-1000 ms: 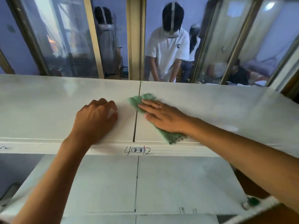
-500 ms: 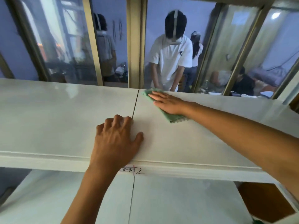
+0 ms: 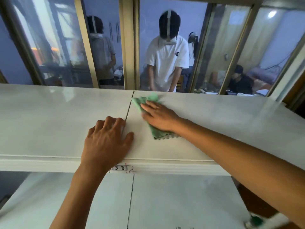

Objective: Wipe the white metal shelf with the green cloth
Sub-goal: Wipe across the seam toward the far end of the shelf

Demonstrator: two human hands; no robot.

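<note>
Nearest, low in the view, a lower shelf point(image 3: 181, 200) of the same white unit runs under both forearms; at its near right edge sits a small blurred green-topped thing point(image 3: 255, 221), too smeared to name. Above it is the front lip of the white metal shelf point(image 3: 49, 123), carrying a handwritten label point(image 3: 121, 168) that reads 3-3.

On the top surface the left hand point(image 3: 106, 142) rests palm down near the front edge, fingers slightly bent and thumb spread to the right, grasping nothing; it looks like a brace. Its fingertips lie at the thin seam point(image 3: 127, 109) that divides the top into two panels.

Just right of the seam and farther back, the right hand point(image 3: 159, 117) lies flat with straight fingers pressing the green cloth point(image 3: 143, 103) onto the shelf. The cloth shows beyond the fingertips toward the far edge and again under the wrist on the near side.

The step in hand looks to be the wiping stroke itself, on the right panel close to the seam. As a judgement, the next move calls for steady downward pressure while the cloth slides across the rest of the right panel, with the cloth kept spread, not bunched.

No containers are visible on either shelf.

Farthest, behind the shelf, a window point(image 3: 128, 43) shows people standing in another room.
</note>
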